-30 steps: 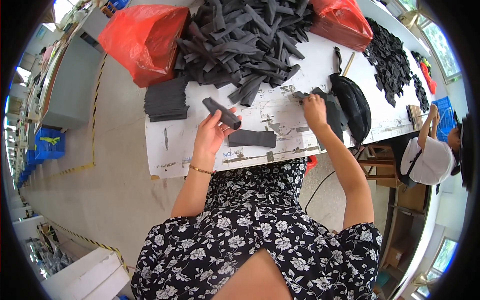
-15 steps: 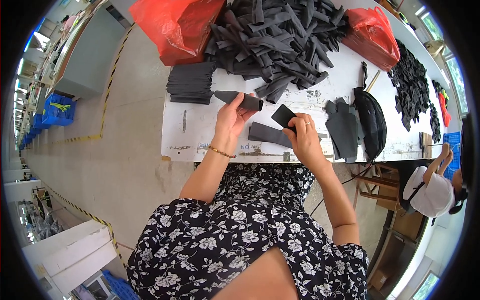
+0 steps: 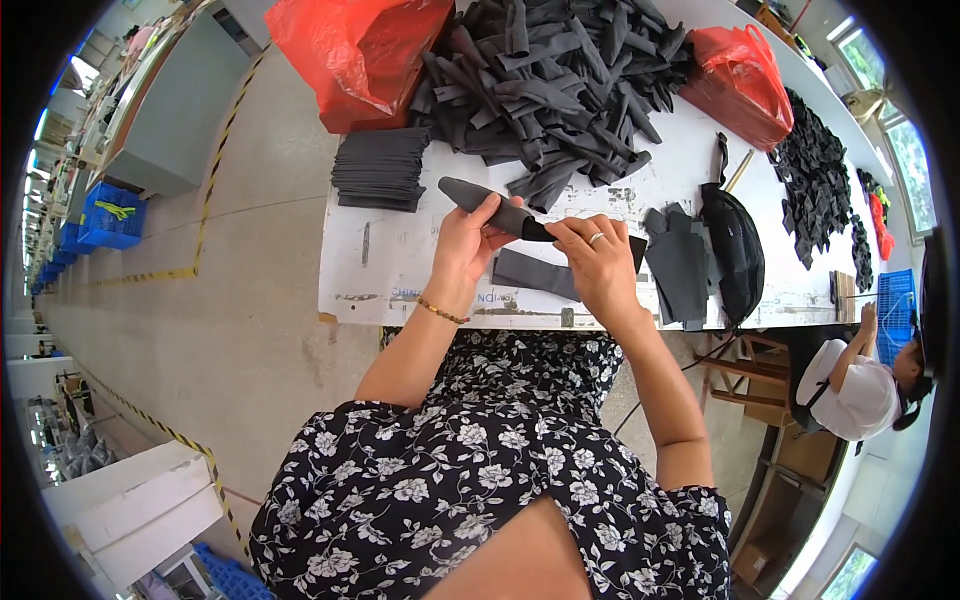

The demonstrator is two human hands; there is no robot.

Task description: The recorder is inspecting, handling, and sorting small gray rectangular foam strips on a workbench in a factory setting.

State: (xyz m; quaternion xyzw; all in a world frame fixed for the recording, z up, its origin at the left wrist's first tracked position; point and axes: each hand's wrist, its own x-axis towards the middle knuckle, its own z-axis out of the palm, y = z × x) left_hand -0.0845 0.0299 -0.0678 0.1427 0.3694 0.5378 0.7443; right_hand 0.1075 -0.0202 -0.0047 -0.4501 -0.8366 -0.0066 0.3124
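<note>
Both my hands hold one long dark grey fabric piece [image 3: 488, 206] above the white table [image 3: 400, 262]. My left hand [image 3: 468, 240] grips its middle from below, and my right hand [image 3: 595, 258], with a ring on one finger, pinches its right end. Under my hands a flat dark grey piece [image 3: 536, 273] lies on the table. A neat stack of dark pieces [image 3: 381, 168] sits to the left. A big loose heap of dark grey strips [image 3: 556, 75] fills the table's far side.
Two red plastic bags [image 3: 350, 55] [image 3: 742, 85] flank the heap. Cut grey pieces [image 3: 680, 262] and a black pouch-like item [image 3: 735, 250] lie to the right, with more black pieces [image 3: 815, 175] beyond. Another person in white [image 3: 858, 385] sits at lower right. Blue crates [image 3: 108, 215] stand on the floor at left.
My right hand came from the pieces on the right to join my left hand at the centre. The long piece now spans both hands.
</note>
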